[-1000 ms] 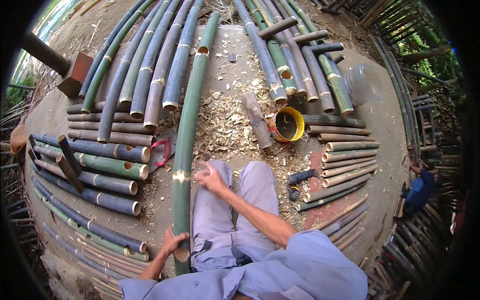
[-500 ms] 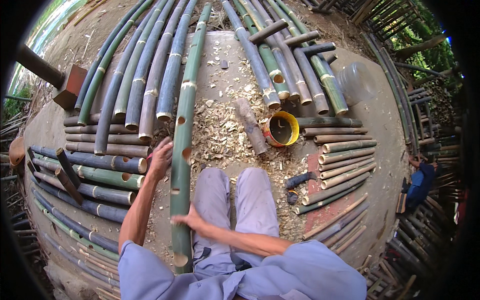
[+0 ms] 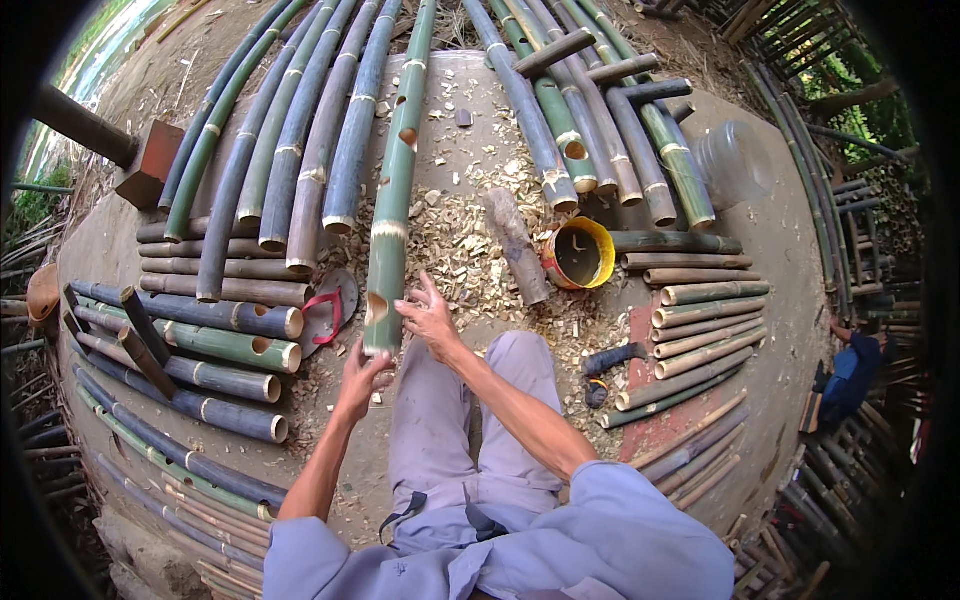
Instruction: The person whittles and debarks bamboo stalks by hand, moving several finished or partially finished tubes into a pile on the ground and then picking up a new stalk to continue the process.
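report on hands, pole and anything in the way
Left hand at near end of pole, grip unclear. Right hand open at pole's right side. Pole points away, holes visible. Chips strewn on ground alongside.

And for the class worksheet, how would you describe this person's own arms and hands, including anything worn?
The left hand and right hand are bare, with no gloves or watch visible. The forearms are uncovered too. Above them are loose, plain, pale bluish-lavender shirt sleeves.
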`<state>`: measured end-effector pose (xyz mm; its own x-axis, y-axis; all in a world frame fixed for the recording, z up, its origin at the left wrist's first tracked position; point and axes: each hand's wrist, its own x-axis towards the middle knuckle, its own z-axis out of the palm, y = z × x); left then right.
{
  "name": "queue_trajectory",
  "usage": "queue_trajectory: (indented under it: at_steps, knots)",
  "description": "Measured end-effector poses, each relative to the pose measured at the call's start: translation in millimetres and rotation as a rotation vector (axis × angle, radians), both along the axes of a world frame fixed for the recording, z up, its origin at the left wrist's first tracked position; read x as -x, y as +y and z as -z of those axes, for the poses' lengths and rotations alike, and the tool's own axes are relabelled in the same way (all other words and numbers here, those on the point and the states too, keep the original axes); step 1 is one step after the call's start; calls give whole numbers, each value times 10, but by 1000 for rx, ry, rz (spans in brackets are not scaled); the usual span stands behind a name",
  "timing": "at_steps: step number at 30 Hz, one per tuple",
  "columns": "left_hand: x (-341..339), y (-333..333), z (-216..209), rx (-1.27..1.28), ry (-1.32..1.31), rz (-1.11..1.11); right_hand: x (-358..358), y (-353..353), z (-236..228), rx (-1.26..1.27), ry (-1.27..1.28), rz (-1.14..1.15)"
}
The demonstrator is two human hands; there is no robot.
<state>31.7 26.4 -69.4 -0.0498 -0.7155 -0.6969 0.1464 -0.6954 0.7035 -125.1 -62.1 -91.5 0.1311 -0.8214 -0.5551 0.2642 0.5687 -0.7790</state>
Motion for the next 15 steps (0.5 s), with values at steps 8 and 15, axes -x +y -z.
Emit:
queue_trajectory:
  at_steps: [8,15]
  knots:
    - [432,-1538,1016,64,536,-530,789,591,-92,-6,101,22]
    - [996,-2086,1044,81,297,-678,1271,1022,29,-47,124,110]
